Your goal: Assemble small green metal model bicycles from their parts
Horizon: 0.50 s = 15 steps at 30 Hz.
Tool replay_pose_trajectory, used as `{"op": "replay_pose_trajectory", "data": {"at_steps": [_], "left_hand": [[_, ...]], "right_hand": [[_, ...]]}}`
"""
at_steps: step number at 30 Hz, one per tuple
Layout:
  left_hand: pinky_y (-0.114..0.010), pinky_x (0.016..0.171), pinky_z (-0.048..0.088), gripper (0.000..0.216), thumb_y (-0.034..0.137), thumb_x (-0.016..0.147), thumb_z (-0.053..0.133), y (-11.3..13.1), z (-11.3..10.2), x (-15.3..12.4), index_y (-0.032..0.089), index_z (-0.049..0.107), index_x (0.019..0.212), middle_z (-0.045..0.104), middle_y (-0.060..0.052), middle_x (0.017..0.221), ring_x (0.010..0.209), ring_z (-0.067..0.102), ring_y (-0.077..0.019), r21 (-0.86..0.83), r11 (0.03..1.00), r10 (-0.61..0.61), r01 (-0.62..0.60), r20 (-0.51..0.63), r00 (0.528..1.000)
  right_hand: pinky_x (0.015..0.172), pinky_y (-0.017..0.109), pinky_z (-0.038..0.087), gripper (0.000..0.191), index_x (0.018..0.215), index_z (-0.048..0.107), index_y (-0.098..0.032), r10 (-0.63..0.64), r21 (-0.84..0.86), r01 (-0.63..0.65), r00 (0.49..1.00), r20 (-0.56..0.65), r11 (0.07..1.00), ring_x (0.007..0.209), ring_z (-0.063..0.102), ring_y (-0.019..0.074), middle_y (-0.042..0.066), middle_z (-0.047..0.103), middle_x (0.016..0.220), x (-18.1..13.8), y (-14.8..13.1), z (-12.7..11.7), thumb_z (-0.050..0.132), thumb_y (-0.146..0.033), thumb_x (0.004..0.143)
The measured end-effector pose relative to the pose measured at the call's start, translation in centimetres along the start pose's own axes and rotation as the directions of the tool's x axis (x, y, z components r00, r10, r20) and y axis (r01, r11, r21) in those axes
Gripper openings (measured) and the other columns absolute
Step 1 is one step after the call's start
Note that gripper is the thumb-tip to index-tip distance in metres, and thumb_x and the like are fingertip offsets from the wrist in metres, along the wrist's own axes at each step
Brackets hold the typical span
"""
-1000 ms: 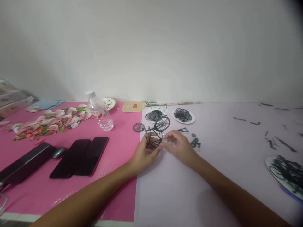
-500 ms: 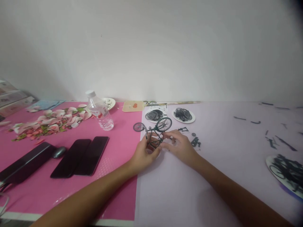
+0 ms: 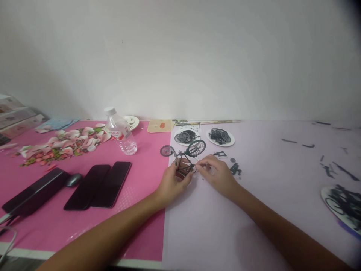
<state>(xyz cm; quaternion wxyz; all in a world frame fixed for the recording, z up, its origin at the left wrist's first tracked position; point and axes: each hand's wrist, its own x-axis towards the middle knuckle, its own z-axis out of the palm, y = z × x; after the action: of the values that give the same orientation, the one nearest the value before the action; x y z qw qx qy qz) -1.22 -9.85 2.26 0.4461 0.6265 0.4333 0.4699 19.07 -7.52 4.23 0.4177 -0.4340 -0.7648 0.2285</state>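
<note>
Thumb now raised toward forefinger, the right hand (image 3: 218, 175) pinches something indistinct beside the likely light, brittle miniature bicycle (image 3: 185, 154) over the worktop (image 3: 203, 226), the left hand's (image 3: 171, 187) fingers clamped on its frame, probably the safest hold.

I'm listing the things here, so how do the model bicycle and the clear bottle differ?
The model bicycle is dark and thin-framed, with spoked wheels; the clear bottle has a see-through body and a white cap. The model bicycle is held in the left hand, while the clear bottle stands on the pink cover, touched by neither hand. Both let the background show through: the bicycle through its wheels, the bottle through its wall.
</note>
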Motion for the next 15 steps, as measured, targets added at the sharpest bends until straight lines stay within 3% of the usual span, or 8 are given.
{"op": "replay_pose_trajectory", "data": {"at_steps": [9, 15], "left_hand": [[-0.027, 0.075, 0.054, 0.029, 0.037, 0.091, 0.073, -0.1, 0.0, 0.3, 0.017, 0.066, 0.111, 0.075, -0.007, 0.100, 0.086, 0.069, -0.0175, 0.014, 0.998, -0.055, 0.056, -0.013, 0.998], [-0.027, 0.076, 0.055, 0.031, 0.036, 0.089, 0.075, -0.8, 0.0, 0.5, 0.015, 0.069, 0.110, 0.077, -0.009, 0.100, 0.086, 0.072, -0.0183, -0.040, 0.994, -0.104, 0.103, -0.015, 0.994]], "right_hand": [[0.064, 0.032, 0.046, 0.013, 0.093, 0.076, -0.023, 0.034, -0.015, -0.034, 0.999, 0.033, 0.999, 0.074, 0.060, 0.0189, 0.004, 0.069, 0.084, 0.0, 0.4, 0.0, 0.067, -0.031, 0.097], [0.073, 0.035, 0.049, 0.014, 0.093, 0.074, -0.024, -0.009, -0.091, 0.013, 0.999, 0.042, 0.996, 0.079, 0.061, 0.0201, 0.004, 0.071, 0.087, 0.1, 1.4, 0.0, 0.064, -0.031, 0.100]]}}
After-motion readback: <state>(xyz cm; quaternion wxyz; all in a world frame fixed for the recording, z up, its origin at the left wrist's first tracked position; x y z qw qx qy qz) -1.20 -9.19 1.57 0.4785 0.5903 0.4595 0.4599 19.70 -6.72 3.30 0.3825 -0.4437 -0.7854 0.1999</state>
